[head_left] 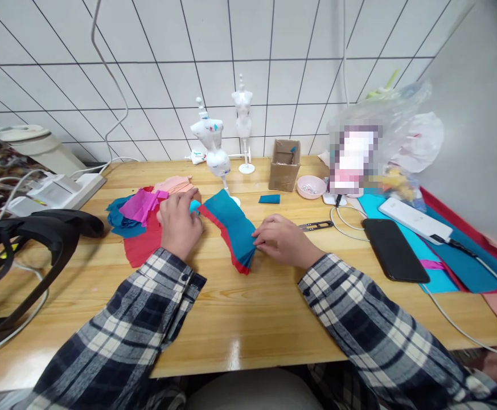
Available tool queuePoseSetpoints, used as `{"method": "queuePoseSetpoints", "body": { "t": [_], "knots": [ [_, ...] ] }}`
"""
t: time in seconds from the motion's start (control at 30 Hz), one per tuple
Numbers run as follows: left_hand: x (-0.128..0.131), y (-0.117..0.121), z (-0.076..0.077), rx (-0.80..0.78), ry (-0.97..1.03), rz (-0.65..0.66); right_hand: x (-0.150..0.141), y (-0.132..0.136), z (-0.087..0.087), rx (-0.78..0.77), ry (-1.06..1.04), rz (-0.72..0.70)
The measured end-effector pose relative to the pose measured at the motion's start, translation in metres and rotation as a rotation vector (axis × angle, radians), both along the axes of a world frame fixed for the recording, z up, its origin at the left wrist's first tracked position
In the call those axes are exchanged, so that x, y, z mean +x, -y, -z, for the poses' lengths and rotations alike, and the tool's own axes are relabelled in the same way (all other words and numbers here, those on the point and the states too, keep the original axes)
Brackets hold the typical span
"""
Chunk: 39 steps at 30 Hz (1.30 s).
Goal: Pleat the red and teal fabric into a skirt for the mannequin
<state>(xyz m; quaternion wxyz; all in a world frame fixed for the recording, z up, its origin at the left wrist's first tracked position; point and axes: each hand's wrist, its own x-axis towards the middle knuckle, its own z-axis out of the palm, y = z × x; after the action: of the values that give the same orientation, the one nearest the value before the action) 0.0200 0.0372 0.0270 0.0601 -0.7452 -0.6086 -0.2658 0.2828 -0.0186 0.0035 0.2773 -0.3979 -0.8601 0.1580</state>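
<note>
A teal cloth piece (pixel 230 219) with a red layer showing along its lower left edge lies slanted in front of me. My right hand (pixel 284 239) pinches its right edge between thumb and fingertips. On the other side, my left hand (pixel 180 221) has bent fingers with a gap between thumb and forefinger. It is over the right side of a heap of cloth scraps in red (pixel 139 247), magenta (pixel 142 206), teal and peach. A small bright cyan piece (pixel 194 206) shows by its fingertips; whether they touch it I cannot tell.
White mini dress forms (pixel 214 142) stand near the tiled wall, beside a cardboard box (pixel 283 173) and a pink bowl (pixel 311 187). Thread snips (pixel 316 226) lie beyond my right hand. A phone (pixel 395 250), power bank (pixel 414 219) and cables are right; a black headset (pixel 30 228) is left.
</note>
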Motion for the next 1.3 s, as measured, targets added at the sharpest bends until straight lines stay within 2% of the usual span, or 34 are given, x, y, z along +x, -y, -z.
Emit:
{"method": "queuePoseSetpoints", "body": {
  "t": [0.1, 0.2, 0.3, 0.4, 0.5, 0.73, 1.1, 1.3],
  "knots": [
    [0.014, 0.014, -0.002, -0.026, 0.079, 0.214, 0.000, -0.003, 0.004, -0.010, 0.069, -0.043],
    [0.036, 0.039, -0.002, -0.234, 0.066, 0.432, 0.003, -0.005, 0.007, -0.010, 0.060, -0.004],
    [0.056, 0.062, 0.004, -0.383, -0.046, 0.501, 0.007, -0.007, 0.009, -0.065, 0.062, 0.004],
    [0.065, 0.073, 0.010, -0.410, -0.167, 0.473, 0.008, -0.007, 0.012, -0.119, 0.075, -0.019],
    [0.065, 0.072, 0.012, -0.408, -0.249, 0.426, 0.007, -0.007, 0.013, -0.147, 0.067, -0.033],
    [0.059, 0.068, 0.007, -0.435, -0.287, 0.397, 0.008, -0.006, 0.012, -0.209, 0.057, -0.011],
    [0.056, 0.067, 0.006, -0.454, -0.268, 0.400, 0.006, -0.006, 0.011, -0.286, 0.034, 0.022],
    [0.051, 0.064, 0.005, -0.556, -0.105, 0.417, 0.006, -0.006, 0.009, -0.304, 0.052, 0.017]
  ]
}}
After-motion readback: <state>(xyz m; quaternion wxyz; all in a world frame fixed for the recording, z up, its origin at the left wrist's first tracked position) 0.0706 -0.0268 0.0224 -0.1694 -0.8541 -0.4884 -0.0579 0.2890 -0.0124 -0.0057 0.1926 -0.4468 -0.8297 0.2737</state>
